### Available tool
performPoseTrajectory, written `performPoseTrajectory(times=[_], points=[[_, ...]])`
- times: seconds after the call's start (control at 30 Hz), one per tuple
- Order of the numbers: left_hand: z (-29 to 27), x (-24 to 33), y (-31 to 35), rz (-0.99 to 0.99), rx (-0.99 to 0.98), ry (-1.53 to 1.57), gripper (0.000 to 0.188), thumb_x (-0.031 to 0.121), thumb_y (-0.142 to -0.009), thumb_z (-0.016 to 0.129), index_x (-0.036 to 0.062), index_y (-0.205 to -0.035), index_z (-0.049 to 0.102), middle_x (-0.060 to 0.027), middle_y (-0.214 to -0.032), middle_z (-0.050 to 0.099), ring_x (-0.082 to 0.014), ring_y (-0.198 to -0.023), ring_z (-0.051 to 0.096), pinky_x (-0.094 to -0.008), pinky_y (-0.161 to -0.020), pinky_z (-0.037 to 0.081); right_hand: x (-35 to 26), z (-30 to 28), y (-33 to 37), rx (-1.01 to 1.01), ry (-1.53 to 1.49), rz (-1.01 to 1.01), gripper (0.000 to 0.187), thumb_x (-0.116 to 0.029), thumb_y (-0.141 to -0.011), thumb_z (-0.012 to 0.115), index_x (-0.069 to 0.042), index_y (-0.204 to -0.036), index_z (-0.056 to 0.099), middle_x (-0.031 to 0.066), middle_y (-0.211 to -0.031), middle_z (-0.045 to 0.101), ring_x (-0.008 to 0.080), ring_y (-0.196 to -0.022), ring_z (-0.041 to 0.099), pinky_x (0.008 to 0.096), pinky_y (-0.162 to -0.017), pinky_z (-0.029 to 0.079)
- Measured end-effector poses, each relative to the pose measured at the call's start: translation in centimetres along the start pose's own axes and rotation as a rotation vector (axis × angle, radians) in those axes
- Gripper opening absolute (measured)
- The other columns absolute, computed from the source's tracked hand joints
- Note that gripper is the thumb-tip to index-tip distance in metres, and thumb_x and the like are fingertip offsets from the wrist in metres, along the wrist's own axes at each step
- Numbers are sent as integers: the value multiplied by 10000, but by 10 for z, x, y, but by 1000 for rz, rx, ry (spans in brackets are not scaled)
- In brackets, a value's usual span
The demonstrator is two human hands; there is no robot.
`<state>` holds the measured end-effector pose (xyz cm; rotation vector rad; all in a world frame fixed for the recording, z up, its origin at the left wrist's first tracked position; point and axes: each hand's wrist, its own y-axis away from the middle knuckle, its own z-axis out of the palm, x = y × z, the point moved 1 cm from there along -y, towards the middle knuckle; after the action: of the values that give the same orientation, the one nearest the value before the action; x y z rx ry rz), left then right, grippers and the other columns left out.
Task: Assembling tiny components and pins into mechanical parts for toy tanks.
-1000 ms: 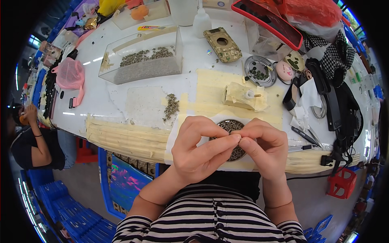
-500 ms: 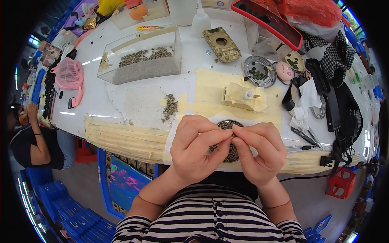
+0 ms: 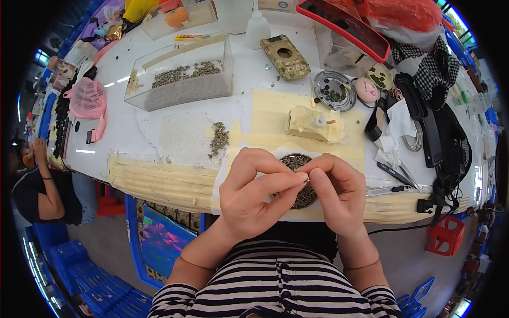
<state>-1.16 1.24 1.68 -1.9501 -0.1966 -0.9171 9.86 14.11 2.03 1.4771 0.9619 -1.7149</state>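
Note:
My left hand (image 3: 257, 193) is closed in a pinch on a tiny pale piece (image 3: 306, 180), too small to name. My right hand (image 3: 339, 191) meets it there, its thumb and index finger closed at the same piece. Beneath both hands stands a round dish (image 3: 291, 159) full of small grey-brown parts, partly covered by my fingers. Just beyond it, a block wrapped in yellow masking tape (image 3: 302, 125) has a small white nozzle-like piece on top. To the left, a loose pile of small parts (image 3: 218, 139) lies on the table.
A clear box (image 3: 185, 87) of small parts stands at the back left. A camouflage model tank hull (image 3: 286, 57) and a dish of dark green pieces (image 3: 334, 91) lie farther back. Tweezers (image 3: 395, 174) rest at right; a red-framed phone (image 3: 347, 29) overhangs. Another person (image 3: 45, 191) sits far left.
My right thumb and index finger have shifted around the tiny piece, which now shows between the fingertips. The whole view has drifted slightly, with the table things a little farther left.

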Motion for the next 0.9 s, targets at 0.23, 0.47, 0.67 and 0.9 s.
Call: performPoseTrajectory(times=[0.23,0.47,0.67,0.9], points=[[-1,-1,0,-26,12,16,310,-61,-697,791,57,-980,749,-44,-879,645,-196,-779,581,-297,-659,455,0,-2,0,-29,52,-65,85,-32,-920,663,32,-967,694,48,-837,679,84,-739,575,231,-671,458],[0,-1,-1,3,8,3,316,-65,-690,796,57,-977,748,-44,-894,653,-195,-788,590,-299,-658,459,-1,-3,0,-55,-65,15,76,-35,-912,681,28,-956,683,25,-818,661,67,-737,555,226,-663,449],[3,-2,0,-1,43,-51,235,-70,-733,758,21,-946,720,-69,-884,635,-203,-795,583,-305,-702,453,0,1,-2,91,318,-320,147,0,-812,761,-1,-943,695,58,-830,684,146,-707,601,255,-633,472],[2,-1,6,-78,92,-31,274,-79,-702,778,29,-951,735,-61,-877,645,-210,-780,594,-301,-651,465,-4,5,-4,118,699,-707,298,16,-720,802,-23,-1008,735,80,-897,710,217,-724,631,295,-622,497]])
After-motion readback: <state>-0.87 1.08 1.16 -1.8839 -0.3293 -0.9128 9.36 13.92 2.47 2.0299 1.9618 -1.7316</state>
